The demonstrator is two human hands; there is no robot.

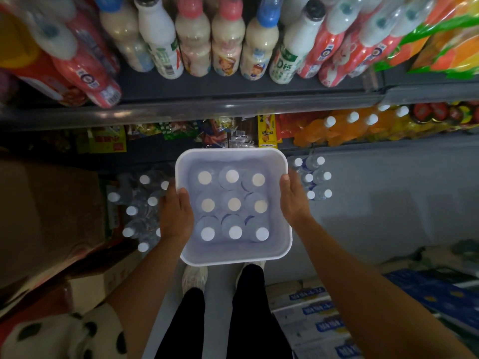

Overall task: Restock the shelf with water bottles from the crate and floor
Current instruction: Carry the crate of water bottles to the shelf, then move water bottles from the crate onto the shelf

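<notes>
A white plastic crate (281, 246) hangs in front of me, above my feet. It carries several upright water bottles (234, 203) with white caps, packed in rows. My left hand (176, 215) grips the crate's left rim, thumb hooked over the edge. On the opposite rim my right hand (293, 200) holds on the same way. More water bottles stand on the floor to the left (140, 211) and to the right (315, 177) of the crate, below the lowest shelf.
The shelf (233, 110) ahead holds milk-drink bottles (194, 37) and red bottles. Below it sit snack packs and orange soda bottles (344, 128). A brown carton (46, 216) stands at left; blue-and-white boxes (318, 314) lie at right.
</notes>
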